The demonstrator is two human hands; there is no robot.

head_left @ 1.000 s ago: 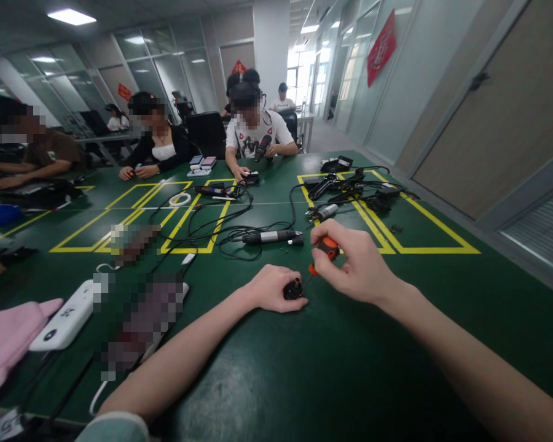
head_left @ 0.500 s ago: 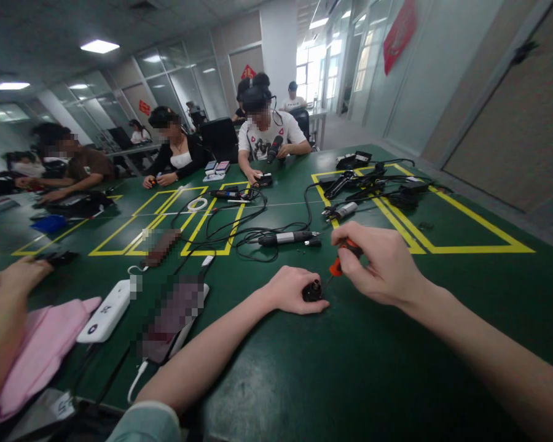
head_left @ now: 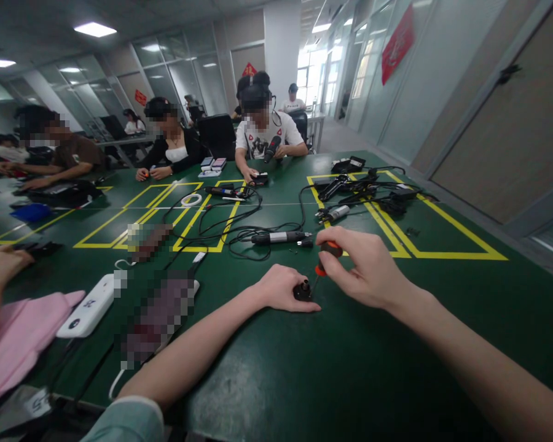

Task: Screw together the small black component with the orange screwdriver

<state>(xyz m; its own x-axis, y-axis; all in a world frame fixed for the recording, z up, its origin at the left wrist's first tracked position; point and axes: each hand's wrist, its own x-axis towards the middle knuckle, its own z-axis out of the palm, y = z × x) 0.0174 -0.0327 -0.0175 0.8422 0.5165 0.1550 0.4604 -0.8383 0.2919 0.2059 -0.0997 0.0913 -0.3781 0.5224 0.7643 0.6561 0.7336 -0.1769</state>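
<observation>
My left hand is closed around a small black part, pressing it against the green table. What kind of part it is cannot be made out. In my right hand is a screwdriver with an orange and black handle, its thin shaft slanting down toward the part. Whether the tip touches a screw is too small to tell. Just beyond my hands lies a black and grey cylindrical tool with a cable, and a small black piece beside it.
Cables and black devices crowd the yellow-taped area at the back right. A white power strip, a blurred-out phone and pink cloth lie at left. A co-worker sits opposite; another person's hand is at far left.
The view has shifted slightly, so the scene sits a little further left. My right hand and the screwdriver look a bit more upright; both hands keep their hold.
</observation>
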